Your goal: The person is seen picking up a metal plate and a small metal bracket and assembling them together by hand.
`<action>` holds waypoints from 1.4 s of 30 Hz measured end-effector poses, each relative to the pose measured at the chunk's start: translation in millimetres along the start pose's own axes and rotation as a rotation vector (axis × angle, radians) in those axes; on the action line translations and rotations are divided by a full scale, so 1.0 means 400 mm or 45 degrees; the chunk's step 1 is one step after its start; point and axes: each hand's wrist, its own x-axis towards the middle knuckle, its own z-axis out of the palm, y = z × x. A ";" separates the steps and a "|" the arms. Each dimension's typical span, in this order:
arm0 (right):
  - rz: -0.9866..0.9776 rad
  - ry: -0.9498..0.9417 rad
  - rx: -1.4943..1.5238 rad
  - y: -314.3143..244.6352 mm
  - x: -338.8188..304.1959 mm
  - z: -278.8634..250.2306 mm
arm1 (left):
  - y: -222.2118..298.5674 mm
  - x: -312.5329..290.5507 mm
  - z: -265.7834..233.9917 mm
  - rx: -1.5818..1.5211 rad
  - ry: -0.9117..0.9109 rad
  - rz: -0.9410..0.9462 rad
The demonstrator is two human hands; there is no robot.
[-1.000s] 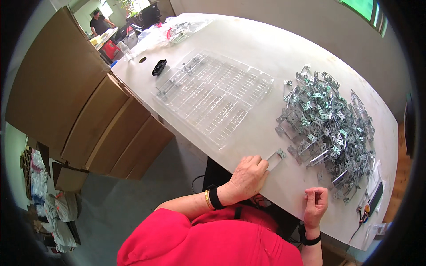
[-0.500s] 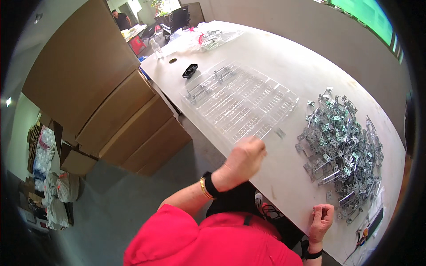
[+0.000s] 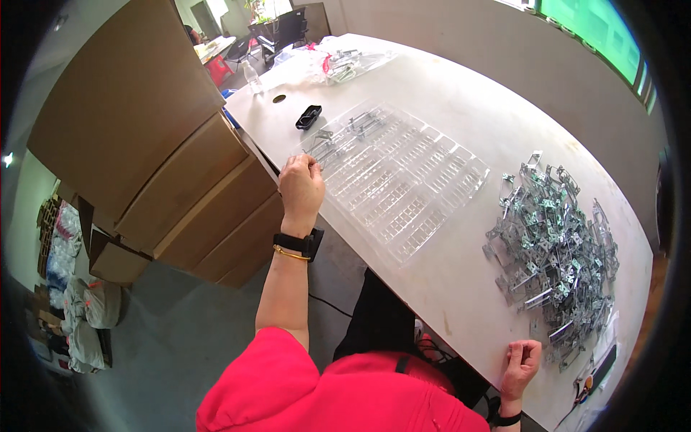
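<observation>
My left hand (image 3: 300, 189) is at the left corner of a clear plastic tray (image 3: 439, 248) with rows of moulded slots. Its fingers are pinched together beside the metal brackets (image 3: 363, 124) that lie in the tray's far-left rows. What the fingertips hold is too small to make out. Resting near the table's front edge, my right hand (image 3: 521, 366) is curled closed, and its palm is hidden. Beyond it lies a large heap of small silvery metal brackets (image 3: 554, 252).
A black plastic case (image 3: 309, 117) and a clear bottle (image 3: 253, 78) stand on the white table (image 3: 461, 288). Bagged parts (image 3: 345, 66) lie at the far end. Pliers (image 3: 586, 385) rest at the right. Tall cardboard boxes (image 3: 137, 137) rise close by the table's left edge.
My left hand has moved from the tray's near edge up and left to its left corner. My right hand has stayed curled near the table edge.
</observation>
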 end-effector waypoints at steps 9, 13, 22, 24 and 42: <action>0.017 0.035 -0.111 0.000 -0.002 0.001 | -0.025 0.029 0.088 0.189 -0.171 0.065; 0.032 0.048 -0.118 -0.004 -0.003 0.004 | -0.031 0.035 0.101 0.302 -0.279 0.057; 0.041 0.094 -0.230 -0.003 0.001 0.002 | -0.038 0.032 0.117 0.301 -0.381 0.035; 0.039 0.105 -0.219 0.002 0.000 0.002 | -0.045 0.037 0.121 0.291 -0.379 0.049; 0.025 0.102 -0.230 0.006 0.003 -0.001 | -0.058 0.041 0.148 0.425 -0.531 -0.040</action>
